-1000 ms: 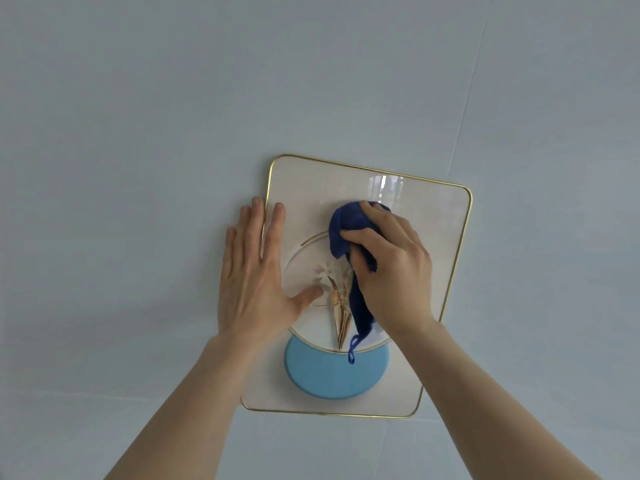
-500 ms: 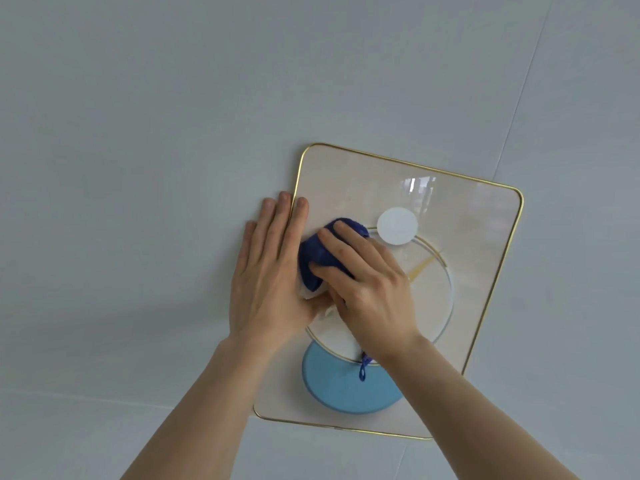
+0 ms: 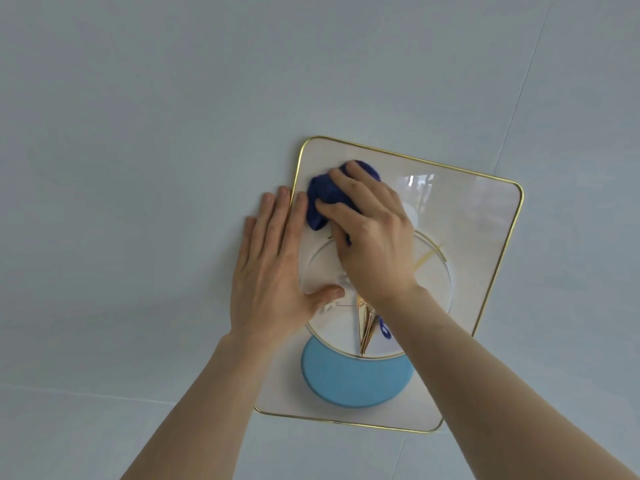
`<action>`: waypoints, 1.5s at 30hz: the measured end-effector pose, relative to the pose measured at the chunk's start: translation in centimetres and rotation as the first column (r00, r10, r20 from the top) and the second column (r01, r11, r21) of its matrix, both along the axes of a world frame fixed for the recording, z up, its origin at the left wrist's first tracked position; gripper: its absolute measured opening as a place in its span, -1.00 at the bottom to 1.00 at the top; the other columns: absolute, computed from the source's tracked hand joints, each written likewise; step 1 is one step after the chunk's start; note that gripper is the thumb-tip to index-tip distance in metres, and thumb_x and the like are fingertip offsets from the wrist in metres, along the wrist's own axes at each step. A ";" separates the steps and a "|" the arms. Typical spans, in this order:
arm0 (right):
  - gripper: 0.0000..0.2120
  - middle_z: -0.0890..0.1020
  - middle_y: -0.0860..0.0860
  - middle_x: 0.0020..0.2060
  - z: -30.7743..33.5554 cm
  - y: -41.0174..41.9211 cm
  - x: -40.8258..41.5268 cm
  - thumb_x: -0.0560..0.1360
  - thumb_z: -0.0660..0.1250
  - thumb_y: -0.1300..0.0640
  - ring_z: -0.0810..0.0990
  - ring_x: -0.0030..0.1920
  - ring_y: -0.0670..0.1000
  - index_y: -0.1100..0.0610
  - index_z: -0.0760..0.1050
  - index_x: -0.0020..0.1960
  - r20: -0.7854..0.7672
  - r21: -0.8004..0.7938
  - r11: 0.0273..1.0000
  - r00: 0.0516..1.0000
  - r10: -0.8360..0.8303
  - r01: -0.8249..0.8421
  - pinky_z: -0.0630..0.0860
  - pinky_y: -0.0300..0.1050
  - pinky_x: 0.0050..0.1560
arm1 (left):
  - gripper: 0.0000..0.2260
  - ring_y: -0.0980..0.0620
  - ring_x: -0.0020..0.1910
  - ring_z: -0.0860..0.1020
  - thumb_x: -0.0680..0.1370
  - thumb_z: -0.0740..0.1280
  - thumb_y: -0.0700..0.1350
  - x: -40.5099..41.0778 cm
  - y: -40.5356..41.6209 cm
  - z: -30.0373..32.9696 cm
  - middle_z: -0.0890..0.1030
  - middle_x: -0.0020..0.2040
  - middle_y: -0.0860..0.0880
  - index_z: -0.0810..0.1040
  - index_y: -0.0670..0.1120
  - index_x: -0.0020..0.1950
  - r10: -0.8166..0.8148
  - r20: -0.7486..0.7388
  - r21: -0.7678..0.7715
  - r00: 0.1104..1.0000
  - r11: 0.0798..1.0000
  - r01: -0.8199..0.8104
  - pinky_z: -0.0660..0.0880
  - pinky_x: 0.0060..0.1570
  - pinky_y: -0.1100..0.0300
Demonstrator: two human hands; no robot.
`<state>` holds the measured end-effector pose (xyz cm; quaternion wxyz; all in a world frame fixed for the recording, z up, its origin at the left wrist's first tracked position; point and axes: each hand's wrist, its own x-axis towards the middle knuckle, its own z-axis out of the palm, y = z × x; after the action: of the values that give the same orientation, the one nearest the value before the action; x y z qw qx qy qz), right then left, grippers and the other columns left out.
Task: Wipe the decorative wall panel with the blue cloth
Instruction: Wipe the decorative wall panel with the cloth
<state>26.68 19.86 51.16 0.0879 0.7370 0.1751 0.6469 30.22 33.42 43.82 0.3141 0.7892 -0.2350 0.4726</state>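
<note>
Up on the wall: the decorative wall panel [image 3: 481, 237], gold-edged and hung askew, with a pale ring and a light-blue disc [image 3: 356, 379] at its six o'clock.
Right hand [image 3: 374, 237]: fingers curled down over the bunched blue cloth [image 3: 320, 200], clamping it flat to the glossy face near the panel's eleven o'clock corner.
Left hand [image 3: 270, 271]: spread open, gripping nothing, palm straddling the gold rim [image 3: 294, 188] at nine o'clock, thumb lying on the ring.
Cloth and fingers: most of the wad bulges out past the right fingertips toward ten o'clock; a loose tail [image 3: 383, 329] peeks out under the wrist at five o'clock.
Step in hand: I'd judge it a wiping pass over the upper-left area.
Doing it well: keep the bracing palm firm so the panel doesn't swing, press evenly, overlap strokes toward the glare patch [image 3: 420, 188] at one o'clock, and go lightly over the raised gold leaves [image 3: 363, 323], which could snag the tail.
</note>
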 end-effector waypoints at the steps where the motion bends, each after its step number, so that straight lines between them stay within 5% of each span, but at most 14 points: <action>1: -0.80 0.70 0.16 0.22 -0.1 0.4 0.0 0.48 0.42 0.39 0.59 0.35 0.23 0.15 0.74 -0.05 -0.013 -0.027 1.000 1.000 0.008 -0.008 0.54 0.12 0.26 | 0.22 -0.01 0.68 -0.11 0.25 0.53 0.35 0.0 0.0 0.0 0.00 0.70 -0.05 -0.07 -0.04 0.68 0.004 -0.003 -0.007 1.000 1.000 -0.004 -0.01 0.65 -0.07; 6: -0.82 0.67 0.12 0.29 -1.0 -2.1 -2.0 0.55 0.40 0.30 0.55 0.41 0.19 0.11 0.72 0.05 -0.085 -0.194 0.978 0.992 -0.096 0.078 0.52 0.10 0.35 | 0.20 0.01 0.68 -0.14 0.27 0.52 0.38 0.0 0.5 0.0 -0.04 0.70 -0.03 -0.07 -0.04 0.68 -0.014 -0.002 0.004 1.000 1.000 0.014 -0.05 0.65 -0.04; 12: -0.77 0.71 0.14 0.21 0.8 -0.1 -0.2 0.45 0.42 0.38 0.62 0.33 0.23 0.11 0.75 -0.04 0.044 0.041 0.998 0.998 -0.055 0.053 0.60 0.12 0.21 | 0.21 0.00 0.68 -0.13 0.26 0.53 0.37 0.1 0.3 -0.1 -0.03 0.70 -0.03 -0.06 -0.03 0.68 -0.022 -0.008 -0.008 1.000 1.000 0.022 -0.06 0.65 -0.05; 19: -0.82 0.68 0.14 0.27 -0.6 -2.4 -1.3 0.55 0.40 0.32 0.58 0.38 0.21 0.12 0.73 0.04 -0.004 -0.045 0.997 0.998 -0.059 0.059 0.56 0.14 0.27 | 0.21 0.02 0.68 -0.14 0.26 0.52 0.38 0.2 0.6 -0.1 -0.04 0.70 -0.01 -0.06 -0.02 0.68 -0.045 -0.003 -0.019 0.999 0.999 0.045 -0.09 0.65 -0.03; 24: -0.82 0.66 0.12 0.29 0.0 -5.2 -2.3 0.57 0.38 0.28 0.55 0.40 0.18 0.11 0.73 0.06 0.089 0.222 0.973 0.992 -0.087 0.065 0.55 0.07 0.26 | 0.22 0.01 0.68 -0.14 0.25 0.53 0.39 0.3 0.6 -0.1 -0.02 0.70 -0.03 -0.06 -0.03 0.68 -0.056 0.010 -0.013 0.998 0.998 0.056 -0.10 0.65 -0.02; 28: -0.82 0.67 0.13 0.28 -0.9 -4.5 -1.9 0.55 0.38 0.31 0.56 0.38 0.20 0.13 0.73 0.04 0.110 0.273 0.960 0.990 -0.090 0.057 0.54 0.06 0.25 | 0.21 -0.01 0.68 -0.11 0.26 0.53 0.40 0.4 0.5 -0.1 0.00 0.70 -0.04 -0.04 -0.04 0.68 -0.051 0.028 -0.019 0.998 0.998 0.052 -0.04 0.65 -0.08; 39: -0.73 0.71 0.14 0.22 -9.0 -5.4 -4.6 0.40 0.51 0.40 0.66 0.26 0.20 0.12 0.74 0.01 -0.056 0.175 0.958 0.973 -0.222 0.228 0.59 0.06 0.18 | 0.23 -0.01 0.68 -0.10 0.24 0.57 0.32 -0.5 0.3 0.2 -0.01 0.70 -0.05 -0.09 0.00 0.68 -0.030 -0.029 -0.010 0.999 0.999 0.030 -0.05 0.65 -0.03; 45: -0.63 0.72 0.05 0.14 -9.4 -4.8 -6.6 0.24 0.54 0.44 0.68 0.05 0.13 0.05 0.73 -0.08 -0.230 0.147 0.950 0.944 -0.238 0.275 0.60 -0.10 -0.10 | 0.26 -0.05 0.68 -0.07 0.24 0.61 0.28 -1.6 0.0 0.6 0.00 0.70 -0.09 -0.13 -0.01 0.67 0.005 -0.084 0.014 0.996 1.000 -0.004 0.01 0.64 -0.09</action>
<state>20.05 15.04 41.74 0.0868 0.8224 0.0274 0.5615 28.64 33.44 44.37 0.3172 0.8110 -0.2233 0.4380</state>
